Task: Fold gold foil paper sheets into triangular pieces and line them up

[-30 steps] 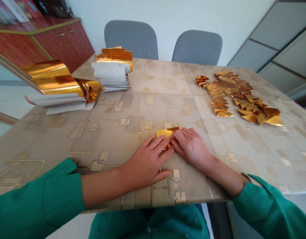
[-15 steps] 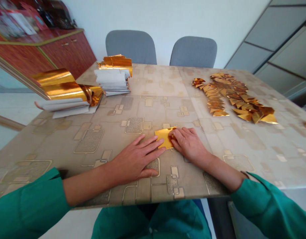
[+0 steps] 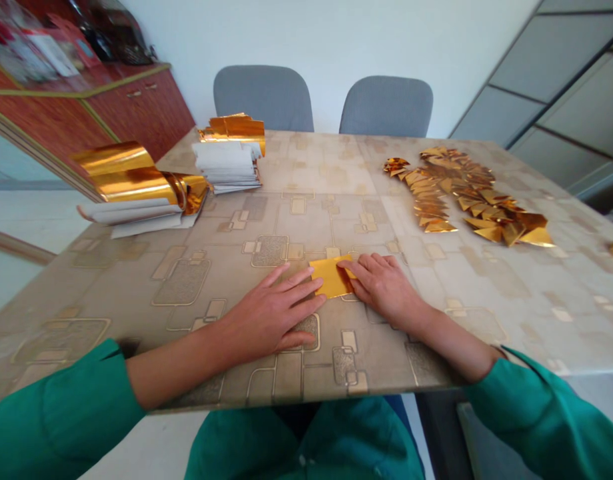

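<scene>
Left fingers [image 3: 306,289] spread flat, right fingers [image 3: 354,269] pinching glossy gold foil rectangle [image 3: 329,275], patterned tablecloth [image 3: 316,223]

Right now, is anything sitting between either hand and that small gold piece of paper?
Nothing visible is: the left hand touches the gold paper at its left side, the right hand at its right. The stacks and folded pieces lie farther back, off to the sides.

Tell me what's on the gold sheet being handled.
Fingers of the left hand overlap the left edge of the gold sheet, the right hand its right end; parts beneath them are hidden.
</scene>
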The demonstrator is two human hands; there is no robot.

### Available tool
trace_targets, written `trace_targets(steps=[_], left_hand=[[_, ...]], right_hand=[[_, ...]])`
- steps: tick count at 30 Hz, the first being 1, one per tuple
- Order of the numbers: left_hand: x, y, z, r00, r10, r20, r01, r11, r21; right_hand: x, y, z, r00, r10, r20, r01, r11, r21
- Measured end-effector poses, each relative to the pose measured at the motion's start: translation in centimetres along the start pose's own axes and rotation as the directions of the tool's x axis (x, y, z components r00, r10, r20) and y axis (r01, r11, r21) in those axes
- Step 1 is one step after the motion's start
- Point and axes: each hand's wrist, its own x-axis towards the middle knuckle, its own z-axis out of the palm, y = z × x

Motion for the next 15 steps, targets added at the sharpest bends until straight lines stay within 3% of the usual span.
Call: trace_targets(steps=[10, 15], left_hand=[[0.8, 0.1, 0.1, 0.998, 0.048, -0.035, -0.05, 0.997, -0.051], [0.8, -0.1, 0.0, 0.997, 0.055, -0.057, -0.06, 0.994, -0.094]], right_hand=[[0.2, 0.8, 0.0, 0.999, -0.032, 0.018, 0.031, 0.997, 0.068], [0.3, 1.3, -0.5, 1.0, 0.001, -0.005, 0.0, 0.97, 0.244]])
